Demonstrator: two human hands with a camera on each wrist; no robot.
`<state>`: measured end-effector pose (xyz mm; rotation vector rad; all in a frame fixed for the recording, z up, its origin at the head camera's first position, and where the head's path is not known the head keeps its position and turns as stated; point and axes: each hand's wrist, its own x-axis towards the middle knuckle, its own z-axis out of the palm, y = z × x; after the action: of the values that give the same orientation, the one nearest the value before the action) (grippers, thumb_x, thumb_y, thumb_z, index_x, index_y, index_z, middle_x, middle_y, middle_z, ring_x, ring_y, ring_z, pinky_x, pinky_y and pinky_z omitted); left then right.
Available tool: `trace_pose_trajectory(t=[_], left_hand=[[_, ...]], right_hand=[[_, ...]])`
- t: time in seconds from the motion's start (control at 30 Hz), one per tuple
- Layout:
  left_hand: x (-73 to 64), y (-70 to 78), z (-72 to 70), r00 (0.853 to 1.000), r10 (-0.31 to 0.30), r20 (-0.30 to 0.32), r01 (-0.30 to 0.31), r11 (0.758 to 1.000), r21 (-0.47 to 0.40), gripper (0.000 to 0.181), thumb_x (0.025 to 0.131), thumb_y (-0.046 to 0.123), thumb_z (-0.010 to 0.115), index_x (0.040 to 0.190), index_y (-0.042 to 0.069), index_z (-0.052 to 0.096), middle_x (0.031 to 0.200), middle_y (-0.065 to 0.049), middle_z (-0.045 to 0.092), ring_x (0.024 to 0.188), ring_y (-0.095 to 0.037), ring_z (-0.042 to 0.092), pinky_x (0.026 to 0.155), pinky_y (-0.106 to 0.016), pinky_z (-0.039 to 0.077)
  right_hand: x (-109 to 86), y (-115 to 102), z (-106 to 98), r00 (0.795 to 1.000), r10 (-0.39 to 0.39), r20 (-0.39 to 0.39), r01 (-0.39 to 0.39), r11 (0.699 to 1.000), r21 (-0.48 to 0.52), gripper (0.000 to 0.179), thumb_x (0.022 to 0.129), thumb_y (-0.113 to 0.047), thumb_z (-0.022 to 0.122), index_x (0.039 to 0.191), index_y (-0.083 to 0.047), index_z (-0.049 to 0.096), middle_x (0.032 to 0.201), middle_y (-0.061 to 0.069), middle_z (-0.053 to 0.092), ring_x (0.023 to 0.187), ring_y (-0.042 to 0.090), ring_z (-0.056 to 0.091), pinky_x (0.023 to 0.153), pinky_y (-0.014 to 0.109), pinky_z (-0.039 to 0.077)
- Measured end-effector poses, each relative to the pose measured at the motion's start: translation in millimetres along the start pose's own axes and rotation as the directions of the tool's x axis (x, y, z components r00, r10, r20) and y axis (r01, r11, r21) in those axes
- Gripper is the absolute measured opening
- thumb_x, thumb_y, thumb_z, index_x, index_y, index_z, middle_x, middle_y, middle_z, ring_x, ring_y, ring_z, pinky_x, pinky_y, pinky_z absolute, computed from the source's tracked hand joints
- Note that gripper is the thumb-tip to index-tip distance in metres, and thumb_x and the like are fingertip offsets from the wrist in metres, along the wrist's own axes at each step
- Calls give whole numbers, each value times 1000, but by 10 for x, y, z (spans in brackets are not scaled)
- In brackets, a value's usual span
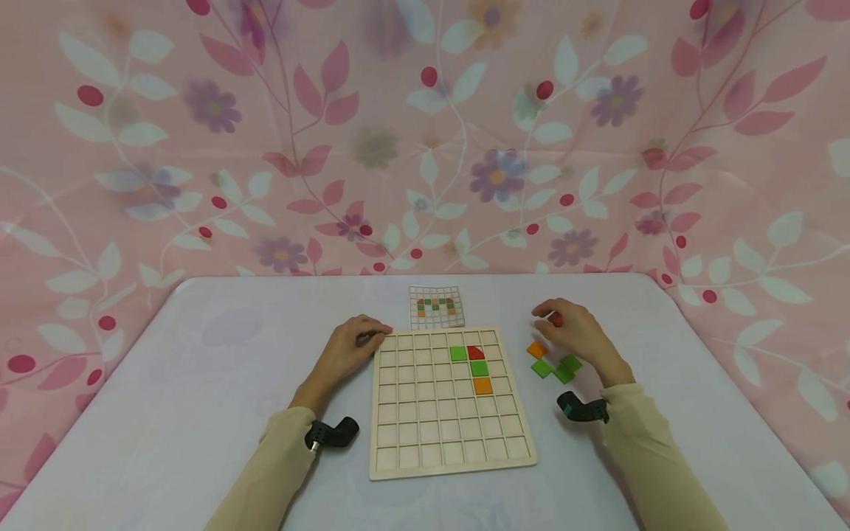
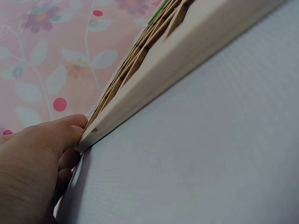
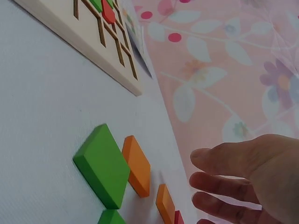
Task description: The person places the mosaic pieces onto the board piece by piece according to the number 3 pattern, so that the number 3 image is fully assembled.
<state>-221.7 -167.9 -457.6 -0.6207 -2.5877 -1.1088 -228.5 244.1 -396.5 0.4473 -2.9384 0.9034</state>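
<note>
**Left grip (image 1: 345, 345) on the board's (image 1: 415, 413) corner, right grip (image 1: 572, 328) wide at a red piece (image 1: 556, 320)**

Here you are, your left grip pinching the far left corner of the wooden board — fingers curled at its edge, seen up close in the left wrist view. The board lies flat on the tabletop (image 1: 219, 413), to the right of that grip and mostly on your side of it.

Over to your right grip: thumb and fingertips stand apart, nothing held between them. The red piece sits right by those fingers, partly hidden by them in the head view. Two loose orange pieces (image 3: 138, 168) show near this grip in the right wrist view. Nearer to you than the grip lie a loose green square (image 1: 541, 369) and, just to its right, a green pair (image 1: 571, 362), touching.

Look left from your right grip and there's the coloured group on the board: a red tile (image 1: 474, 353) with a clipped corner, a green tile (image 1: 458, 354) in the cell to its left, a second green tile (image 1: 479, 368) one cell nearer you, then an orange tile (image 1: 482, 386) — nearer still.

Beyond the board, between your two grips, lies a small card (image 1: 436, 318) printed with a grid and coloured squares. Behind each grip, a black camera (image 1: 335, 434) sits at the wrist.
</note>
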Motion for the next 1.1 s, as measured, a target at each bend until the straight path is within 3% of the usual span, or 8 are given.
trace_pose_trajectory(t=[0.27,0.5,0.7,0.83,1.1], left_hand=[[-8,14,-4,1000,19,-15,-19,1000,-3,16,89,15,66,102,18,74,100,1,69,99,-18,62,87,-39,50],[-12,8,0,1000,23,-21,-23,1000,1,16,89,15,66,102,17,73,101,1,69,98,-18,62,86,-39,50],[-5,6,-5,1000,4,-9,-4,1000,1,15,90,17,65,102,18,73,101,2,69,99,-17,62,87,-38,50],[0,7,-4,1000,-2,-4,2,1000,-3,15,90,17,65,102,18,73,102,1,69,100,-17,62,87,-38,50],[-4,0,1,1000,-15,-2,15,1000,-10,16,90,17,65,103,18,73,103,2,69,100,-17,61,88,-38,49]], right_hand=[[-6,87,-35,999,40,3,-39,999,-32,27,90,-18,62,111,-2,64,102,16,65,92,29,58,77,43,48],[-17,142,-55,998,61,13,-61,997,-48,28,89,-18,62,111,1,62,100,16,65,92,30,57,79,45,49],[-33,154,-78,995,99,25,-98,995,-34,26,89,-20,64,104,0,61,93,13,62,84,25,56,70,32,45],[-39,151,-90,986,155,61,-153,988,-32,31,88,-26,65,104,1,59,92,13,61,81,23,54,67,28,42],[-32,147,-70,963,239,123,-234,971,-59,43,86,-36,66,108,0,57,99,14,60,86,24,54,73,33,43]])
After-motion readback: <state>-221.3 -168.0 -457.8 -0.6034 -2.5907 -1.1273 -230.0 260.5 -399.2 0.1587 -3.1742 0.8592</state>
